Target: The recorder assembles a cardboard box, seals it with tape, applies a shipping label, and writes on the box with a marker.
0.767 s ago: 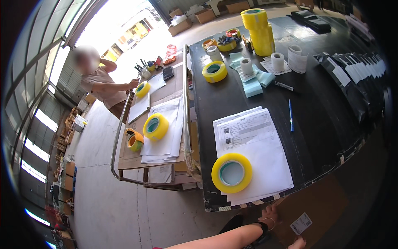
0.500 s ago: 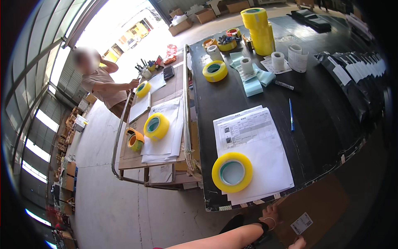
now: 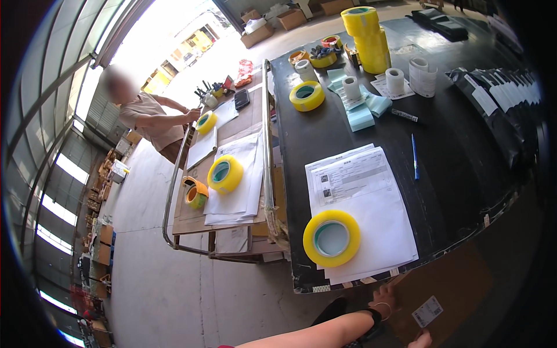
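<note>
Below the table's front edge is a brown cardboard piece (image 3: 458, 296), probably a box, in shadow. A white printed label (image 3: 427, 312) lies against its face. My left hand (image 3: 383, 298), with a bracelet and a dark watch on the wrist, has its fingers curled over the cardboard's left edge. At the bottom of the view my right hand (image 3: 422, 339) is partly cut off. Its fingertips are pinched together at the label's lower corner. Above them, a yellow tape roll (image 3: 332, 238) rests on a stack of printed sheets (image 3: 377, 203) on the black table.
The black table (image 3: 458, 214) also holds a blue pen (image 3: 415, 156), a marker (image 3: 404, 115), label rolls, stacked yellow tape rolls (image 3: 371, 49) and black mailing bags (image 3: 499, 116). Left of it is a metal-railed cart (image 3: 191, 226) with papers and tape. Another person (image 3: 154, 122) stands beyond the cart.
The whole scene has shifted slightly right in view. The other person's raised hand has come down to the other hand. My hands keep their places on the cardboard and label.
</note>
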A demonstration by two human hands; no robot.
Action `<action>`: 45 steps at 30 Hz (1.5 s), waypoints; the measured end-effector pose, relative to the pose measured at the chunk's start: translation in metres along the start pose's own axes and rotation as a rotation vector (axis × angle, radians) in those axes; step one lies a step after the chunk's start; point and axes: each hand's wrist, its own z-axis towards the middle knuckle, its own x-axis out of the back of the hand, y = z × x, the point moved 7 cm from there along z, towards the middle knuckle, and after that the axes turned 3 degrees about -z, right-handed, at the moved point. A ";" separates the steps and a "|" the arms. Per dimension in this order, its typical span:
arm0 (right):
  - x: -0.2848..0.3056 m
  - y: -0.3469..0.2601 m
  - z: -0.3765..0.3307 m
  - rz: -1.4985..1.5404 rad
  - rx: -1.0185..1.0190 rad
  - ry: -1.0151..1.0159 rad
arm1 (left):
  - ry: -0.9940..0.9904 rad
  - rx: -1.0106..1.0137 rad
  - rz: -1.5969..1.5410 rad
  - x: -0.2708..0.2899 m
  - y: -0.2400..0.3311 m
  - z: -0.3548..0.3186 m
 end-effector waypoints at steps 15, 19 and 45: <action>-0.190 0.028 -0.246 0.275 0.617 0.067 | 0.111 -0.083 0.302 -0.016 -0.016 0.043; -0.185 0.027 -0.252 0.302 0.605 0.003 | 0.088 -0.032 0.274 -0.022 -0.015 0.042; -0.160 0.013 -0.212 0.287 0.520 -0.057 | -0.016 -0.036 0.261 -0.037 -0.012 0.030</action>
